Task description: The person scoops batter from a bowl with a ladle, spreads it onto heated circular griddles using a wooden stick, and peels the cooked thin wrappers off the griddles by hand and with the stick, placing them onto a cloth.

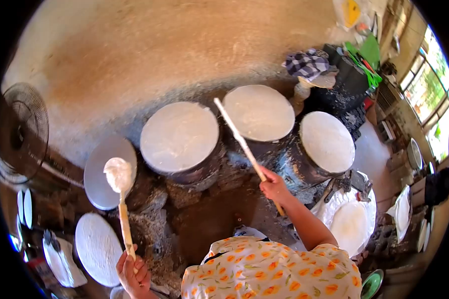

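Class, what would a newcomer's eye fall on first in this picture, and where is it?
Probably the big, pale round tops curving along the stained wall. Next, perhaps, the ladle heaped with white paste, held up at the lower left by the left hand, and the long pale stick that the right hand holds slanting across the middle.

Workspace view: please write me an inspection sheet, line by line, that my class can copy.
Surface: three pale round tops along the wall; a greyer top at left.
Job's things: scoop with a white lump on its end; long stick, whitened at its far end.
Clutter: checked cloth near green items.
Hands: left hand grips the scoop; right hand, the stick.
Cables: nothing seen.
Surroundings: fan left, window right.
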`<state>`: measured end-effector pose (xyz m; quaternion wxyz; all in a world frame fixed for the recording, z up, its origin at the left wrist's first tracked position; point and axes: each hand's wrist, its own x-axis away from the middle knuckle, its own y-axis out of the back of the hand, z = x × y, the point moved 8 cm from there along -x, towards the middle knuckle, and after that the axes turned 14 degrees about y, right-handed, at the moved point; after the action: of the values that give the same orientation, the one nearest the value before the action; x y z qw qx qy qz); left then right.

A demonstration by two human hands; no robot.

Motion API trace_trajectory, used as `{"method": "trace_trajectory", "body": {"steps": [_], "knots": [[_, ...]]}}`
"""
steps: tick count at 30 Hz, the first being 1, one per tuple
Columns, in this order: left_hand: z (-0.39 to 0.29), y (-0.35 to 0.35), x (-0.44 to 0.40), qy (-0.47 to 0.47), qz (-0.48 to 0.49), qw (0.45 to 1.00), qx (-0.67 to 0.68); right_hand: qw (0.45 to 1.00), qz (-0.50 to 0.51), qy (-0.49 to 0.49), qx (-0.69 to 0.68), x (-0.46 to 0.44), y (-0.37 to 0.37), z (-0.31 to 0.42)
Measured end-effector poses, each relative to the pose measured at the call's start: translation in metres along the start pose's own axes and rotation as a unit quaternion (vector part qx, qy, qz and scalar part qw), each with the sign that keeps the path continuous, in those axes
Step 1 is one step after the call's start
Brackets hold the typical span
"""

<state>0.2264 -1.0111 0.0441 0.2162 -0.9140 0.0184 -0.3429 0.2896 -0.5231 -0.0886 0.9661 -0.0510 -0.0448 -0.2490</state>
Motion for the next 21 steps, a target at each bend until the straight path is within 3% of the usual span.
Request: {"method": "trace_trajectory", "body": {"steps": [3,4,7,9,11,13,15,19,21], "knots": [[0.006,-0.084,-0.039,0.040,0.086,0.995,-0.029,0.988,-0.082,0.074,0.107,-0.027,0.089,-0.001],[0.010,-0.106,-0.051,0.059,0.116,0.991,-0.029,0.985,-0.108,0.057,0.122,-0.027,0.112,-0.004],[0.020,-0.160,-0.078,0.096,0.164,0.980,-0.064,0.972,-0.145,0.073,0.170,-0.041,0.151,0.006],[0.027,-0.185,-0.094,0.126,0.189,0.971,-0.076,0.975,-0.173,0.053,0.132,-0.038,0.159,0.016],[0.027,-0.204,-0.105,0.157,0.166,0.969,-0.092,0.965,-0.200,0.069,0.155,-0.037,0.176,0.002],[0.016,-0.227,-0.115,0.132,0.136,0.968,-0.165,0.960,-0.228,0.073,0.147,-0.028,0.187,-0.003],[0.006,-0.254,-0.121,0.015,0.130,0.942,-0.310,0.934,-0.292,0.079,0.188,-0.008,0.195,0.010],[0.001,-0.303,-0.138,0.051,0.214,0.912,-0.347,0.889,-0.405,0.032,0.210,0.049,0.233,-0.005],[0.015,-0.318,-0.140,0.196,0.257,0.889,-0.326,0.861,-0.446,0.059,0.238,0.076,0.250,-0.011]]}}
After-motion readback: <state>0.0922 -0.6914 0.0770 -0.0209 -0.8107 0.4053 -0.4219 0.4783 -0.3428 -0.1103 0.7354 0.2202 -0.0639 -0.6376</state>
